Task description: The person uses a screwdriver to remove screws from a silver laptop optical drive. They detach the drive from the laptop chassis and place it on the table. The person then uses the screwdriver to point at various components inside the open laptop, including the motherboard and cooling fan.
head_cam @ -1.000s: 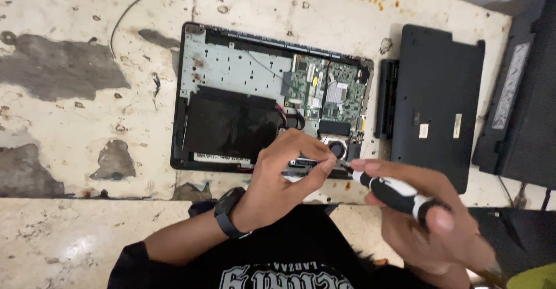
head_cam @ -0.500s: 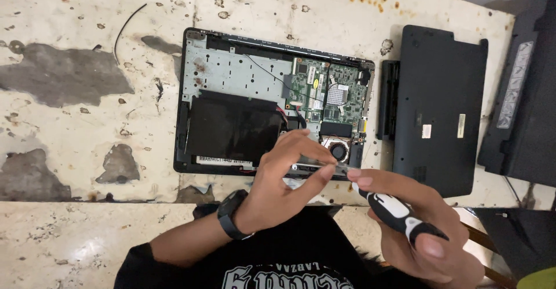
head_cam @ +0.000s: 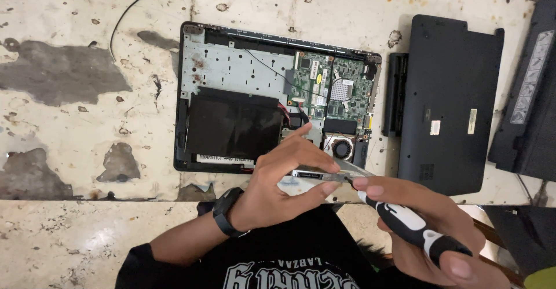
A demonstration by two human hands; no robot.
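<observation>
worn white table, opened laptop unmoved, left hand still pinching metal bracket, right hand still gripping screwdriver

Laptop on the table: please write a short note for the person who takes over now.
Left hand pinches a flat metal part at the near edge of the opened laptop.
Right hand holds a screwdriver, tip at that part.
Done: the bottom cover is off, lying right of the laptop beside a battery.
Left: the metal part is not yet free.
</observation>
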